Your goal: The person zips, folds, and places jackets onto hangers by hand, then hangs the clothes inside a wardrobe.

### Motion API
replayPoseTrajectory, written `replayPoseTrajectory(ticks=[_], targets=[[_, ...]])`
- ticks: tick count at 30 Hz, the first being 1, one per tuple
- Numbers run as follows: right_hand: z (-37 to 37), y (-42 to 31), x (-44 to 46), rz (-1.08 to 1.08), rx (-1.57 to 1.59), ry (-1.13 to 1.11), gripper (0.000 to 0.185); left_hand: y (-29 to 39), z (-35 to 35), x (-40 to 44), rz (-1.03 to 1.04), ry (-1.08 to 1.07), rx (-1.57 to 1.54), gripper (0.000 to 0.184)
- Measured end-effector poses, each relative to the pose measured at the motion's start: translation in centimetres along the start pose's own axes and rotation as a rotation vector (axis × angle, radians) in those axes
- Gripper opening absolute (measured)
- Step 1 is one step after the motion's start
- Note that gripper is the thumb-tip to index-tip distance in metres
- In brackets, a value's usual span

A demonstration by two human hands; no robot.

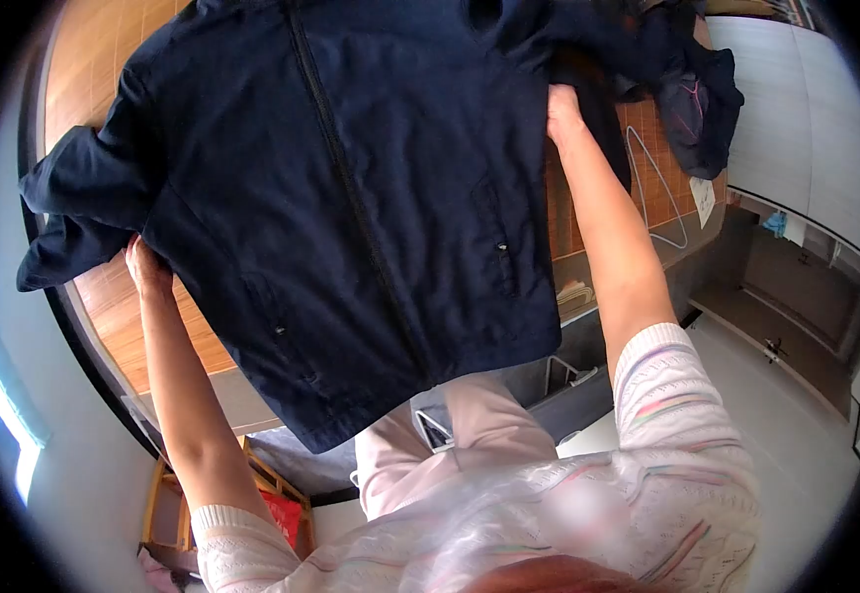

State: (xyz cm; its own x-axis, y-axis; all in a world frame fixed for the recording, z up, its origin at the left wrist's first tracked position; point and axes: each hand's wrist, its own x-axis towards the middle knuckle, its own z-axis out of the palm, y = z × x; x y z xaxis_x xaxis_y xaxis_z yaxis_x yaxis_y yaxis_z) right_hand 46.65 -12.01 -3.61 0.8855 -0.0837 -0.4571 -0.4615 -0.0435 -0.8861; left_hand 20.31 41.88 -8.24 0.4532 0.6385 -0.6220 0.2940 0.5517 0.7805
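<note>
A dark navy zip-up jacket (351, 198) is spread front side up, its zipper closed down the middle and its hem hanging over the near edge toward my lap. My left hand (148, 267) is closed on the jacket's left side, just under the bunched sleeve. Farther up on the right, my right hand (562, 111) grips the opposite side edge. The fingers of both hands are partly hidden by the cloth. The collar lies beyond the top of the view.
Beneath the jacket is a wooden-slat surface (114, 316). A white wire hanger (659, 188) and a dark crumpled garment with a tag (702, 203) lie at right. An open cabinet (786, 296) stands beyond. A red item (282, 516) sits low on the left.
</note>
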Motion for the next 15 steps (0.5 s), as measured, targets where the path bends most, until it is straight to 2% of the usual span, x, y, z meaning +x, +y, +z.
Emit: replayPoseTrajectory(ticks=[2, 10, 13, 15], targets=[[0.6, -0.1, 0.1, -0.083, 0.022, 0.053, 0.029, -0.2, -0.6, 0.6, -0.013, -0.03, -0.009, 0.035], [-0.8, 1.7, 1.4, 0.047, -0.042, 0.112, 0.03, -0.2, -0.4, 0.8, -0.035, -0.008, -0.036, 0.036], [-1.0, 1.8, 1.5, 0.072, -0.042, 0.109, 0.03, 0.2, 0.1, 0.0, -0.002, 0.0, -0.036, 0.037], [-1.1, 1.9, 1.5, 0.087, -0.032, 0.114, 0.031, -0.4, -0.6, 0.7, 0.138, -0.089, 0.16, 0.038]])
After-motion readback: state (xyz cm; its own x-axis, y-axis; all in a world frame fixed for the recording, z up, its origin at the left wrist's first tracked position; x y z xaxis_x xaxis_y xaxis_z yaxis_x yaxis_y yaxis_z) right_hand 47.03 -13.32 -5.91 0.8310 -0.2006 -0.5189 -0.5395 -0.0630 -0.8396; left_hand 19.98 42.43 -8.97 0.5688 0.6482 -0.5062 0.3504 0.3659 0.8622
